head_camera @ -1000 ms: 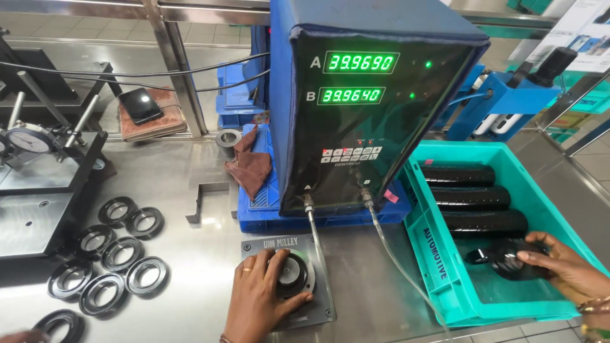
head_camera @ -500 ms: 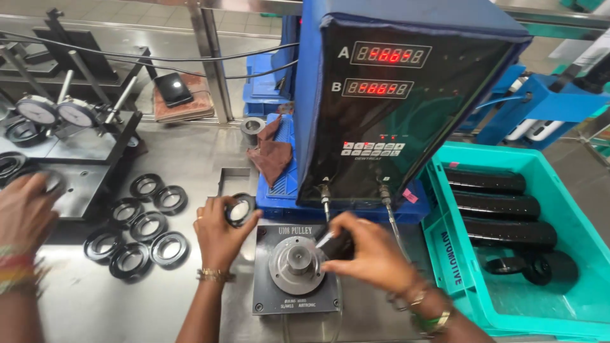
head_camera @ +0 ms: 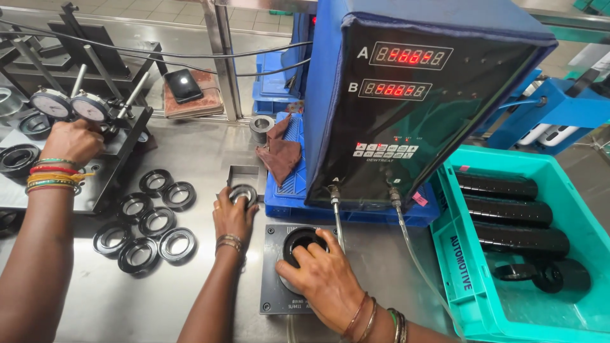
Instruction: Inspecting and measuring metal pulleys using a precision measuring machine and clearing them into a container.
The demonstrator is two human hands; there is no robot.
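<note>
Black ring (head_camera: 304, 241) under right hand (head_camera: 324, 279) fingers (head_camera: 304, 253), seemingly gripped, left hand (head_camera: 233, 216) holding ring (head_camera: 243, 193)

gauge box (head_camera: 413, 108) is sitting behind the fixture plate (head_camera: 279, 298), w/ a ring part (head_camera: 304, 244) on the plate. loose rings (head_camera: 149, 222) are lying left of it on the table (head_camera: 210, 159); bin (head_camera: 502, 298) is sitting right, w/ ring stacks (head_camera: 508, 213) in it. dial stand (head_camera: 82, 108) is standing far left.

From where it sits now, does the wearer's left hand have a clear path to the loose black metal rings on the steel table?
Probably yes. The left hand holds one ring just right of the loose black metal rings, with only bare steel table between. A co-worker's arm lies along their far left side, not across the path.
</note>
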